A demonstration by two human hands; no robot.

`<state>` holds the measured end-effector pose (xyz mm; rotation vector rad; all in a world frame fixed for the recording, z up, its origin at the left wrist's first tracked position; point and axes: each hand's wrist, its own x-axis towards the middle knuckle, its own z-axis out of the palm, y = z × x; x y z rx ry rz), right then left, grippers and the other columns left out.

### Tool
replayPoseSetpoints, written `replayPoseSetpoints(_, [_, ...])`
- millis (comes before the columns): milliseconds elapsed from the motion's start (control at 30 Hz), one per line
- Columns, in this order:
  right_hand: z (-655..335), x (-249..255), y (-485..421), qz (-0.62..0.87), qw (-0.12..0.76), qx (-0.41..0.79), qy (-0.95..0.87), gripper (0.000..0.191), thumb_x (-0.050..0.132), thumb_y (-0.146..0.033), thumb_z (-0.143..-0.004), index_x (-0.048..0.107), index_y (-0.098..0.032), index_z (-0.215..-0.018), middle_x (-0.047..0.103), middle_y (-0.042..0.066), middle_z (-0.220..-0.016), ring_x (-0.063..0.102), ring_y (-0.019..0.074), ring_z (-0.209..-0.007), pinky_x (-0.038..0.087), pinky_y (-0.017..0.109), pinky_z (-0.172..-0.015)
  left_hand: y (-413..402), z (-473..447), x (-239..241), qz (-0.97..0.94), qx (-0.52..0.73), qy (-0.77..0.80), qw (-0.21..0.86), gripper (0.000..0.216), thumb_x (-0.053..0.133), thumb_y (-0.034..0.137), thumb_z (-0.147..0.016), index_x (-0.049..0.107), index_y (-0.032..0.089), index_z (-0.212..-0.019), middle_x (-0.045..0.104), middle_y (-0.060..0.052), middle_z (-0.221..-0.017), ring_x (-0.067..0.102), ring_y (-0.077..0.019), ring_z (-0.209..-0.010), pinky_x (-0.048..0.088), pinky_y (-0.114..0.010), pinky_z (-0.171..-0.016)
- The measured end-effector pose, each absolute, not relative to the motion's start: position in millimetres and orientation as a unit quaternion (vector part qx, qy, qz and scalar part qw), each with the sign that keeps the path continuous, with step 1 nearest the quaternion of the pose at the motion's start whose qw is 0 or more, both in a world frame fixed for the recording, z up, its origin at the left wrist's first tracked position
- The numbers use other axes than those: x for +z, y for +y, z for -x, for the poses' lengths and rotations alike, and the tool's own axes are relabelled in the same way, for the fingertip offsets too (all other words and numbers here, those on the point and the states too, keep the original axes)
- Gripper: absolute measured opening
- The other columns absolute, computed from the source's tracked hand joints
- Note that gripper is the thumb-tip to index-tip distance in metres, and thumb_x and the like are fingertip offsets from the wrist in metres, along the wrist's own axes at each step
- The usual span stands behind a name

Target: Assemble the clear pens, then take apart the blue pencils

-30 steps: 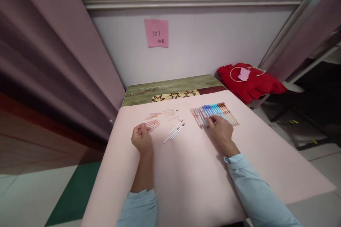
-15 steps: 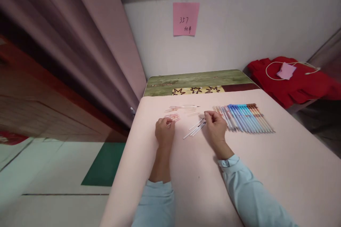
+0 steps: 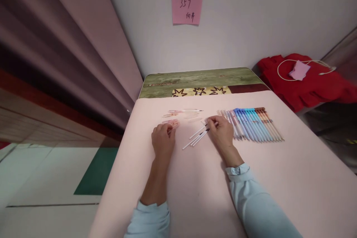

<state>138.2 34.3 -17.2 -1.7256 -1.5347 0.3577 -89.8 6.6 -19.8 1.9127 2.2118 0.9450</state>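
My left hand point(image 3: 162, 141) rests on the pink table point(image 3: 279, 178), its fingers curled beside a small bunch of pink pen parts point(image 3: 170, 122). My right hand point(image 3: 221, 132) pinches the upper end of one of several thin white refills point(image 3: 195, 137) lying between the hands. Just right of that hand a row of several assembled pens point(image 3: 252, 124) in pink, blue and brown lies side by side. A few clear pen barrels point(image 3: 185, 111) lie beyond the left hand.
A green patterned mat point(image 3: 200, 81) covers the table's far end, against a white wall with a pink note point(image 3: 186, 2). A curtain point(image 3: 69, 44) hangs at the left. Red cloth point(image 3: 304, 81) with a white cable lies at the right.
My right hand left the row of pens and moved left to the white refills, where it now pinches one. The left hand stayed by the pink parts. The view dipped downward.
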Motion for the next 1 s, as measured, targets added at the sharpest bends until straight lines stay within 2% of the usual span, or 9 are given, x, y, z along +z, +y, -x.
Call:
replayPoseSetpoints(133, [-137.6,-13.4,34.1,0.677,0.381,0.125,-0.617,0.02,0.058,-0.034,-0.087,0.074,-0.023,-0.083,0.069,0.004,-0.081,0.059,0.0188,-0.071,0.039,0.03,-0.066,5.6,86.7,-14.9,-0.629,0.341,0.698,0.024,0.01,0.056,0.027,-0.089,0.065,0.022,-0.086,0.065,-0.008,-0.092,0.056,-0.027,-0.092,0.042,-0.041,-0.086])
replayPoseSetpoints(267, [-137.4,-7.6,32.1,0.604,0.393,0.189,-0.667,0.015,0.063,-0.034,-0.085,0.075,-0.024,-0.085,0.071,0.003,-0.085,0.06,0.0164,-0.069,0.041,0.028,-0.066,3.9,82.0,-6.2,-0.583,0.475,0.656,0.062,0.015,0.054,0.033,-0.092,0.064,0.022,-0.089,0.065,-0.007,-0.092,0.058,-0.0235,-0.093,0.044,-0.038,-0.089])
replayPoseSetpoints(367, [-138.2,-5.8,30.8,0.551,0.376,0.228,-0.709,0.011,0.068,-0.033,-0.084,0.076,-0.025,-0.086,0.071,0.001,-0.087,0.061,0.0143,-0.068,0.042,0.027,-0.064,3.2,80.3,-4.7,-0.489,0.595,0.603,0.208,0.019,0.055,0.04,-0.093,0.06,0.022,-0.095,0.065,-0.004,-0.088,0.058,-0.0156,-0.073,0.048,-0.028,-0.07])
replayPoseSetpoints(433, [-139.3,-6.8,30.8,0.548,0.371,0.218,-0.718,0.009,0.068,-0.031,-0.084,0.076,-0.026,-0.087,0.071,0.0,-0.086,0.062,0.0139,-0.07,0.041,0.026,-0.063,4.7,80.1,-7.3,-0.42,0.64,0.566,0.308,0.024,0.057,0.045,-0.091,0.059,0.021,-0.096,0.064,-0.001,-0.082,0.051,-0.0096,-0.056,0.04,-0.022,-0.052])
replayPoseSetpoints(533, [-141.4,-11.3,32.7,0.552,0.345,0.197,-0.733,0.008,0.07,-0.028,-0.085,0.076,-0.028,-0.088,0.072,-0.001,-0.088,0.064,0.0143,-0.075,0.041,0.026,-0.064,10.8,79.2,-12.8,-0.352,0.683,0.536,0.349,0.029,0.064,0.047,-0.086,0.06,0.019,-0.091,0.062,0.001,-0.073,0.042,-0.0052,-0.047,0.03,-0.018,-0.043])
replayPoseSetpoints(667, [-143.0,-18.7,36.3,0.516,0.302,0.192,-0.778,0.01,0.07,-0.024,-0.085,0.077,-0.031,-0.088,0.072,-0.001,-0.093,0.066,0.0164,-0.087,0.044,0.026,-0.069,18.2,74.3,-13.7,-0.314,0.699,0.527,0.367,0.032,0.071,0.046,-0.08,0.066,0.015,-0.089,0.056,0.004,-0.063,0.039,-0.0033,-0.044,0.027,-0.016,-0.041])
replayPoseSetpoints(767, [-143.1,-20.6,38.1,0.491,0.296,0.179,-0.799,0.011,0.07,-0.021,-0.086,0.076,-0.03,-0.086,0.072,0.0,-0.093,0.065,0.0181,-0.09,0.046,0.028,-0.074,17.6,69.3,-9.8,-0.298,0.686,0.508,0.428,0.035,0.073,0.044,-0.077,0.069,0.016,-0.098,0.052,0.006,-0.058,0.037,-0.0028,-0.042,0.024,-0.016,-0.039])
replayPoseSetpoints(867, [-142.2,-19.1,38.4,0.474,0.288,0.163,-0.816,0.009,0.069,-0.022,-0.087,0.075,-0.028,-0.086,0.071,0.001,-0.093,0.063,0.0187,-0.09,0.046,0.03,-0.077,14.2,65.0,-6.9,-0.294,0.661,0.49,0.486,0.036,0.074,0.044,-0.078,0.068,0.017,-0.1,0.052,0.005,-0.06,0.038,-0.0029,-0.042,0.023,-0.016,-0.039])
replayPoseSetpoints(1000, [-139.2,-16.8,37.8,0.463,0.262,0.147,-0.834,0.011,0.062,-0.022,-0.092,0.072,-0.024,-0.087,0.07,0.002,-0.09,0.061,0.0197,-0.089,0.044,0.031,-0.08,12.4,62.2,-7.1,-0.295,0.642,0.462,0.535,0.031,0.073,0.044,-0.079,0.068,0.016,-0.094,0.057,0.003,-0.069,0.045,-0.0033,-0.049,0.031,-0.016,-0.045])
